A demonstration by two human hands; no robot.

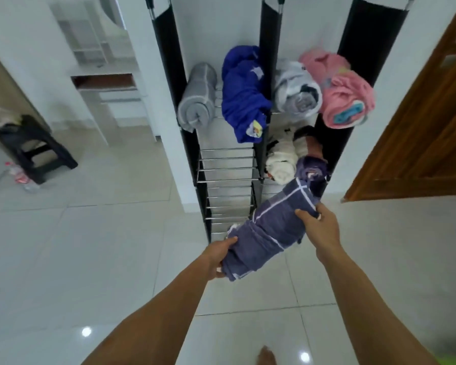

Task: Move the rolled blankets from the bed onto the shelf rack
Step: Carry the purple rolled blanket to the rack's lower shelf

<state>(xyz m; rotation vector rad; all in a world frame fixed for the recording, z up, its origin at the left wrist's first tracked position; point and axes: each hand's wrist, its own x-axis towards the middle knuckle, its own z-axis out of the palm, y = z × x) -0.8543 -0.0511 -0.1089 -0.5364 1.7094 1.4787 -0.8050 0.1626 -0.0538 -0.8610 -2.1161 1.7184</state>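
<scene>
I hold a rolled purple-grey blanket with white stripes (271,225) in both hands, in front of the lower tiers of the black shelf rack (227,164). My left hand (220,255) grips its near end and my right hand (320,226) grips its upper side. The blanket's far end points at the rack's lower right bay. On the upper tier lie a grey roll (198,97), a blue roll (244,94), a light grey roll (296,88) and a pink roll (344,93). Below on the right sit a white roll (281,162) and a dark purple roll (312,168).
A wooden door (416,127) stands open at the right of the rack. A black stool (34,151) with a plastic bottle (23,177) beside it is on the left. White tiled floor (103,259) spreads around me. My bare foot (266,355) shows at the bottom edge.
</scene>
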